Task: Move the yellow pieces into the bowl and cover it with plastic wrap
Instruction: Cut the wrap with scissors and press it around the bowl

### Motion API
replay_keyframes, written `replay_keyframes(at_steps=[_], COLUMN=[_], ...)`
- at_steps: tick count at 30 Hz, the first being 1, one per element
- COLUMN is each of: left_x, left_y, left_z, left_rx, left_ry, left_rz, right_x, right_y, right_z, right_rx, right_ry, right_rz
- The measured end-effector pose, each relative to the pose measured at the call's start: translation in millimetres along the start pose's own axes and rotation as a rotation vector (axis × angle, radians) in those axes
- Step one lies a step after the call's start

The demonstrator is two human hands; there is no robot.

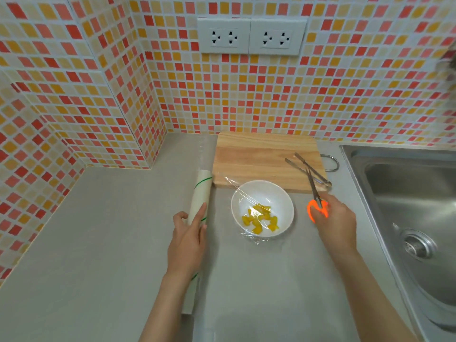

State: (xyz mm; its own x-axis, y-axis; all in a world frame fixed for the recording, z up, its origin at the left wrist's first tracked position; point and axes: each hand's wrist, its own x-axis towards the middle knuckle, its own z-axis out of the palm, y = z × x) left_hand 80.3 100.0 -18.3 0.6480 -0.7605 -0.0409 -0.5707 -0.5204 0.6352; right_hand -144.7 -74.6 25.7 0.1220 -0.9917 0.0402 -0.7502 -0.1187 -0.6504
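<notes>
A white bowl (262, 191) stands on the grey counter just in front of the wooden cutting board (259, 156). Several yellow pieces (261, 219) lie inside it. A sheet of clear plastic wrap (254, 239) is stretched over the bowl and crinkles at its near rim. To the left lies the long roll of plastic wrap (201, 193), and my left hand (186, 240) grips it near its middle. Right of the bowl, my right hand (336, 220) holds orange-handled scissors (318, 206), blades pointing away over the board's near right corner.
Metal tongs (308, 170) lie on the right part of the cutting board. A steel sink (407, 206) with a drain fills the right side. Tiled walls with two double sockets (251, 37) enclose the counter at the back and left.
</notes>
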Motion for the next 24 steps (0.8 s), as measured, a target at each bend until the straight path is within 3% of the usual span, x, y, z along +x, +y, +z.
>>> replay_keyframes(at_steps=[6, 14, 16, 18, 21, 24], left_x=[2.8, 4.9, 4.7, 1.1, -5.0, 0.7], left_y=[7.9, 22.0, 36.9, 55.6, 77.4, 80.0], left_z=[6.6, 3.9, 4.2, 13.1, 35.3, 51.3], left_rx=[0.207, 0.406, 0.277, -0.033, -0.501, -0.625], left_ry=[0.011, 0.120, 0.210, 0.201, 0.028, -0.049], left_rz=[-0.041, -0.050, 0.066, 0.144, -0.005, -0.180], right_x=[-20.4, -23.6, -22.5, -21.2, -18.9, -19.9], right_y=[42.7, 37.5, 34.5, 31.9, 30.3, 30.4], right_z=[1.6, 12.4, 14.2, 14.9, 14.0, 13.9], right_rx=[-0.255, -0.471, -0.507, -0.549, -0.619, -0.671], right_ry=[-0.095, -0.133, -0.152, -0.181, -0.216, -0.221], right_rz=[0.007, -0.076, -0.080, -0.083, -0.103, -0.123])
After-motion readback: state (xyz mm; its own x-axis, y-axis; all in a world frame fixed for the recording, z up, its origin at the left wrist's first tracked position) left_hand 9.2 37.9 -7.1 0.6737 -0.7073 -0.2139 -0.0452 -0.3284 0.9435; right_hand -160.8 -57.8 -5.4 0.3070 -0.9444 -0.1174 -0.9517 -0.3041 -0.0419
